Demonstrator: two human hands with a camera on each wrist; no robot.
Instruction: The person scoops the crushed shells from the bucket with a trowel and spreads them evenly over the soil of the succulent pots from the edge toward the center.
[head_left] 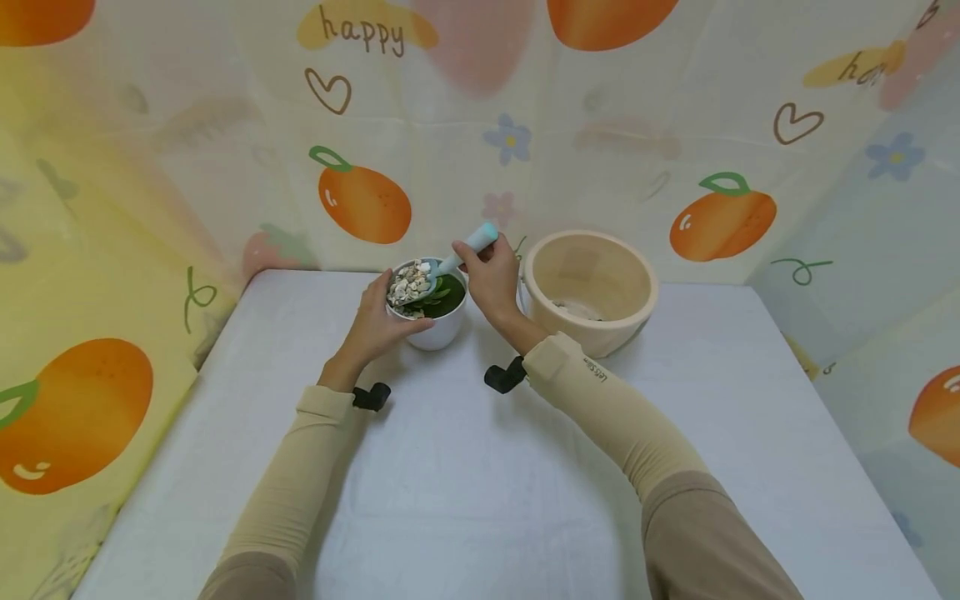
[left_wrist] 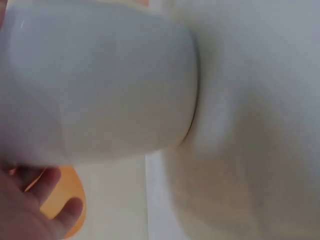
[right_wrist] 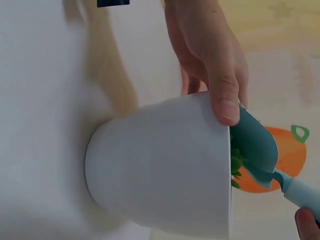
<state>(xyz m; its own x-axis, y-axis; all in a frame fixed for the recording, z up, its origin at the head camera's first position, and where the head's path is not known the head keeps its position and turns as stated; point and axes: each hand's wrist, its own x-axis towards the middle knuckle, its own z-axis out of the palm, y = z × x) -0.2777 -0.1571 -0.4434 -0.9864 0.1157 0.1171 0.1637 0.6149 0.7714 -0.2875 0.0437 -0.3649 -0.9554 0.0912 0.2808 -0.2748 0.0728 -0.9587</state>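
Note:
A white plant pot (head_left: 442,335) stands on the table, with a small green plant (right_wrist: 235,162) and dark soil inside. My left hand (head_left: 367,329) grips it by the rim from the left, thumb on the near side and fingers round the far side. In my right hand (head_left: 493,282), a toy-like trowel (right_wrist: 256,145) with a teal scoop and pale blue handle is held by the handle. Its scoop tilts over the pot's left half, heaped with pale pebbles (head_left: 410,282). In the left wrist view, the pot's smooth side fills much of the picture.
A larger cream pot (head_left: 637,321) stands just right of my right hand, with a few pebbles on its bottom. White cloth covers the table (head_left: 450,500). A fruit-patterned curtain (head_left: 585,167) hangs close behind the pots.

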